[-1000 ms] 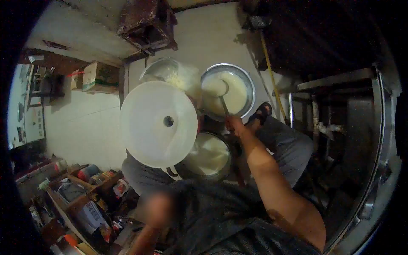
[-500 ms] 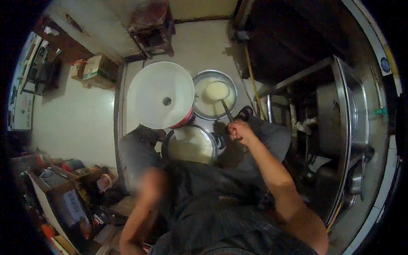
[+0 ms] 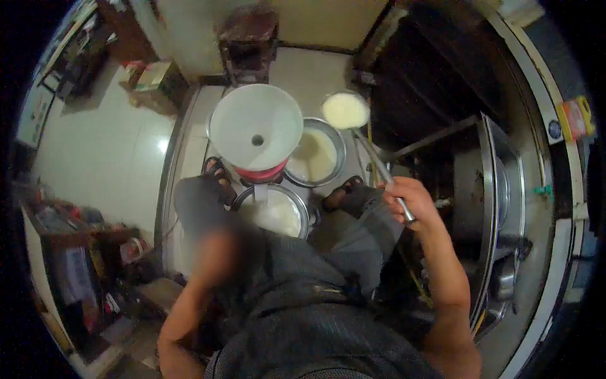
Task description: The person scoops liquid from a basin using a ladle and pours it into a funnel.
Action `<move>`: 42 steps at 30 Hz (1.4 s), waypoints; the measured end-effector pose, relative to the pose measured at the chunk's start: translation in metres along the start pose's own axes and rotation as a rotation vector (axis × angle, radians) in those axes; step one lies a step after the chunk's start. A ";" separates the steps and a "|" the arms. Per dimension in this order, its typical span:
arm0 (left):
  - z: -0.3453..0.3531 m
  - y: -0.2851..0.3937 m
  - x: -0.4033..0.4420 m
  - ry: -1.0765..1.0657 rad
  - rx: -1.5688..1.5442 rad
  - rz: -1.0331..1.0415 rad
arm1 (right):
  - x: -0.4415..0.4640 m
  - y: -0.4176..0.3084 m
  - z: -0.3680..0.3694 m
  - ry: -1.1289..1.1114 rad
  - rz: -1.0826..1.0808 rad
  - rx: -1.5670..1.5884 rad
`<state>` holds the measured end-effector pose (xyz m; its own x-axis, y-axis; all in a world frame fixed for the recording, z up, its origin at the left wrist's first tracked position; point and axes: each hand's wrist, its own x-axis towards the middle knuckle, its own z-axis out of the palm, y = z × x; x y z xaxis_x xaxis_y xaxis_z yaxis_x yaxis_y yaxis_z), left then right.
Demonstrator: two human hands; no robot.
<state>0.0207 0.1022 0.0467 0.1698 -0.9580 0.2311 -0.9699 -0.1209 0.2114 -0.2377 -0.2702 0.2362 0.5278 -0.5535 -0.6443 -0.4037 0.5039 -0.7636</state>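
At 11 o'clock from your right hand (image 3: 411, 201), which grips the ladle (image 3: 380, 165): its filled head (image 3: 345, 111), long axis 11-to-5. Hopper (image 3: 243, 117): head's 9 o'clock. Left hand (image 3: 218, 256) blurred; cannot tell its grip.

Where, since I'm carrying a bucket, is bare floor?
Pale tiles left of the dark strip, below the brown cardboard box; less, right of the brown wooden stool. Crowded: around the round white bowl, silver metal basin and pot.

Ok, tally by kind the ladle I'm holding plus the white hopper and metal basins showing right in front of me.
Ladle: 1
White hopper: 1
Metal basins, far basin and near basin: 2
Total: 4
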 end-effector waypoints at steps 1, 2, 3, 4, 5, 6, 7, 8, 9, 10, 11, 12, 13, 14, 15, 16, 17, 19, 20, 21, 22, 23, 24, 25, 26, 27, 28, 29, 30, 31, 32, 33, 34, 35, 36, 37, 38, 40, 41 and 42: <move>0.003 -0.002 -0.004 0.031 0.062 0.031 | -0.010 -0.011 0.007 -0.018 0.012 -0.024; 0.000 -0.004 -0.003 -0.061 -0.066 -0.063 | -0.019 -0.021 0.014 -0.024 -0.015 -0.042; -0.003 -0.007 -0.002 -0.151 -0.196 -0.162 | -0.025 -0.029 0.021 -0.034 -0.040 -0.059; -0.007 -0.006 -0.001 -0.158 -0.203 -0.200 | -0.031 -0.030 0.025 -0.046 -0.051 -0.040; -0.012 -0.002 0.003 -0.137 -0.198 -0.160 | -0.037 -0.033 0.029 -0.067 -0.024 -0.058; -0.012 0.001 0.004 -0.119 -0.186 -0.121 | -0.037 -0.033 0.027 -0.121 -0.044 -0.039; -0.004 0.001 -0.002 -0.123 -0.192 -0.152 | -0.038 -0.034 0.028 -0.167 -0.069 -0.024; 0.009 0.001 -0.008 -0.082 -0.142 -0.131 | -0.039 -0.030 0.029 -0.183 -0.086 -0.029; 0.013 0.004 -0.011 -0.045 -0.093 -0.108 | -0.038 -0.027 0.031 -0.197 -0.063 -0.041; 0.015 0.005 -0.011 -0.052 -0.101 -0.125 | -0.039 -0.025 0.033 -0.236 -0.063 -0.029; 0.007 0.011 -0.006 -0.146 -0.154 -0.206 | -0.040 -0.022 0.035 -0.270 -0.064 -0.016; 0.002 0.015 -0.003 -0.241 -0.211 -0.286 | -0.041 -0.017 0.037 -0.273 -0.047 -0.024; -0.007 0.003 -0.006 -0.252 -0.230 -0.299 | -0.038 -0.018 0.056 -0.270 -0.023 -0.005; -0.008 0.008 -0.007 -0.219 -0.206 -0.277 | -0.039 -0.012 0.058 -0.270 -0.010 0.013; -0.006 0.009 -0.009 -0.187 -0.181 -0.255 | -0.038 -0.007 0.061 -0.270 0.003 0.006; -0.004 0.005 -0.011 -0.193 -0.192 -0.262 | -0.034 -0.006 0.068 -0.276 0.009 -0.010; 0.000 0.004 -0.015 -0.117 -0.176 -0.226 | -0.033 -0.003 0.070 -0.286 0.008 -0.026; 0.004 0.001 -0.020 -0.044 -0.161 -0.197 | -0.029 0.000 0.073 -0.309 0.027 -0.062; 0.005 0.001 -0.023 -0.034 -0.144 -0.184 | -0.027 0.004 0.075 -0.280 0.038 -0.102; 0.005 0.002 -0.024 -0.021 -0.124 -0.170 | -0.027 0.007 0.076 -0.252 0.043 -0.142; 0.006 0.002 -0.024 -0.020 -0.126 -0.176 | -0.027 0.009 0.076 -0.246 0.045 -0.152; 0.006 0.003 -0.023 -0.002 -0.117 -0.157 | -0.026 0.011 0.075 -0.248 0.049 -0.157; 0.007 0.004 -0.022 0.016 -0.107 -0.137 | -0.024 0.014 0.073 -0.245 0.045 -0.178; 0.010 0.002 -0.022 0.017 -0.109 -0.139 | -0.023 0.015 0.073 -0.242 0.038 -0.197; 0.013 0.000 -0.021 0.019 -0.103 -0.119 | -0.023 0.015 0.074 -0.240 0.038 -0.199; 0.013 -0.003 -0.024 0.015 -0.095 -0.104 | -0.023 0.014 0.079 -0.241 0.042 -0.196; 0.014 -0.011 -0.029 0.013 -0.103 -0.108 | -0.021 0.015 0.091 -0.233 0.050 -0.195; 0.014 -0.008 -0.027 0.002 -0.077 -0.121 | -0.022 0.015 0.089 -0.230 0.053 -0.196; 0.013 -0.006 -0.026 -0.010 -0.051 -0.133 | -0.023 0.015 0.088 -0.240 0.029 -0.201; 0.013 -0.006 -0.026 -0.011 -0.053 -0.133 | -0.024 0.016 0.088 -0.250 0.005 -0.206; 0.012 -0.005 -0.024 0.019 -0.067 -0.116 | -0.025 0.016 0.087 -0.248 0.006 -0.206; 0.011 -0.005 -0.023 0.050 -0.081 -0.099 | -0.026 0.016 0.086 -0.242 0.000 -0.210; 0.001 -0.002 -0.016 0.049 -0.081 -0.098 | -0.027 0.016 0.084 -0.237 -0.005 -0.214; -0.012 0.000 -0.009 -0.009 -0.160 -0.135 | -0.027 0.016 0.085 -0.236 -0.005 -0.214; -0.020 0.001 -0.003 -0.068 -0.240 -0.171 | -0.028 0.016 0.087 -0.221 0.000 -0.216; -0.021 0.002 -0.002 -0.067 -0.240 -0.171 | -0.028 0.016 0.088 -0.208 0.005 -0.218; -0.020 0.001 -0.001 -0.024 -0.238 -0.159 | -0.028 0.017 0.088 -0.208 0.004 -0.218; -0.022 0.002 0.002 0.022 -0.233 -0.147 | -0.028 0.017 0.087 -0.188 0.030 -0.219; -0.023 0.003 0.003 0.016 -0.245 -0.145 | -0.028 0.016 0.086 -0.189 0.026 -0.223; -0.024 0.003 0.005 0.012 -0.256 -0.144 | -0.028 0.016 0.086 -0.176 0.029 -0.226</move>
<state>0.0225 0.1034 0.0711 0.3061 -0.9323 0.1925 -0.8603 -0.1843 0.4753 -0.1948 -0.1894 0.2456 0.6276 -0.4074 -0.6634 -0.5662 0.3460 -0.7481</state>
